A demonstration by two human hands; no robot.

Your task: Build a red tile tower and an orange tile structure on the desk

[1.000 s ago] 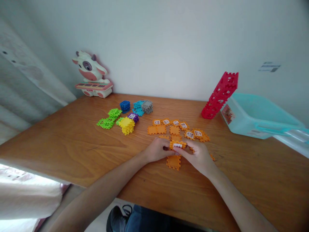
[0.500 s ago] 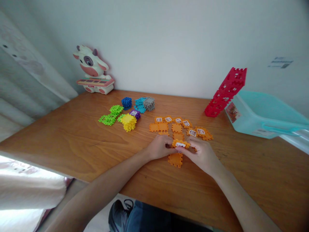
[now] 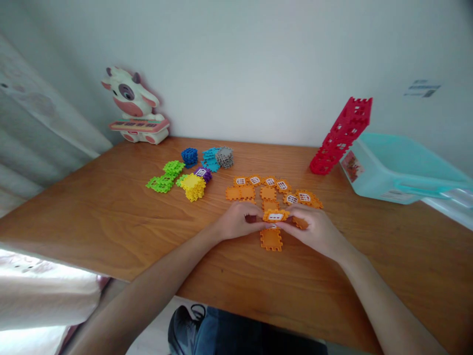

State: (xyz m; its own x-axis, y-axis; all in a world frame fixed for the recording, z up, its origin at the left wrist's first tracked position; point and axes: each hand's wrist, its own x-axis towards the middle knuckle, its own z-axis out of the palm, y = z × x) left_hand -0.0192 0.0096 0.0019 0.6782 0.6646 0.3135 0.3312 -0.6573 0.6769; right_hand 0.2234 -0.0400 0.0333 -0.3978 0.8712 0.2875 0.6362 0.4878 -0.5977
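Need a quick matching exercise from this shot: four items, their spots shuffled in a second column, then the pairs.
Items:
1. Orange window piece
2. Red block tower
3. Cow toy
4. Yellow block cluster

Spots:
A. Tilted, beside the teal plastic bin
B. Between the left hand and right hand
C. Far left corner of the wooden table
D. Beside a purple piece

Pairs: 1-B, 2-A, 3-C, 4-D
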